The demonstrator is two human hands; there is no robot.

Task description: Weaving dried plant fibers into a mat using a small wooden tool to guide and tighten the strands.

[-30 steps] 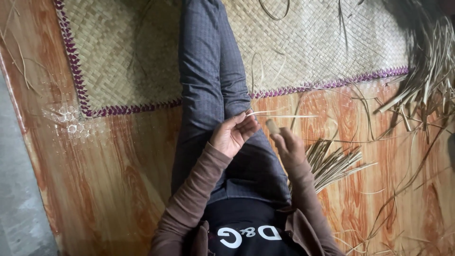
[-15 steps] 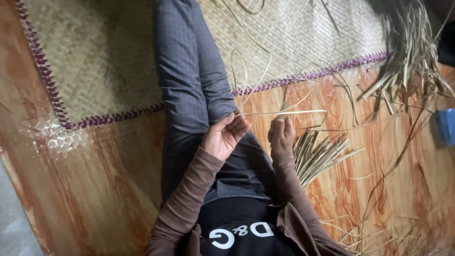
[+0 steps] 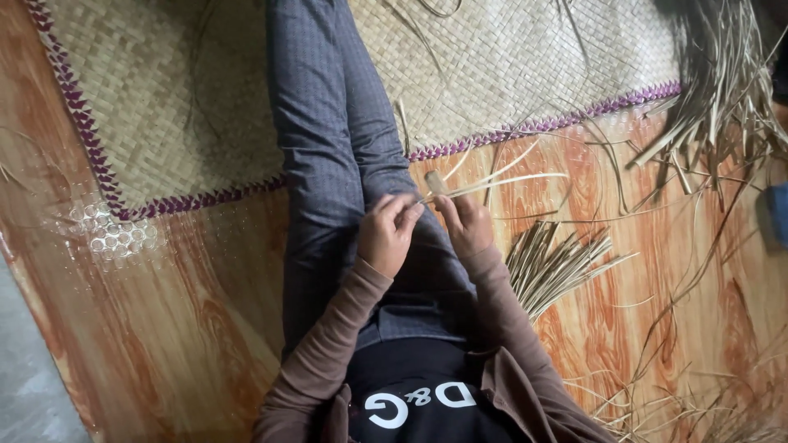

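I sit on the floor with my legs in grey trousers (image 3: 328,139) stretched out over a woven straw mat (image 3: 164,107). My left hand (image 3: 386,234) pinches the near end of a thin pale leaf strip (image 3: 501,182) above my lap. My right hand (image 3: 466,223) grips a small tool with a pale handle (image 3: 435,182) against the same strip, which runs off to the right. The two hands almost touch. A bundle of cut strips (image 3: 558,262) lies on the floor just right of my right hand.
The mat has a purple woven border (image 3: 542,125). A heap of dry leaves (image 3: 722,90) lies at the upper right, with loose strands scattered over the orange wood-pattern floor (image 3: 197,328). A blue object (image 3: 776,215) sits at the right edge.
The view has shifted slightly, so my hands sit a little lower and to the right. The long strip now reaches farther right from my hands.
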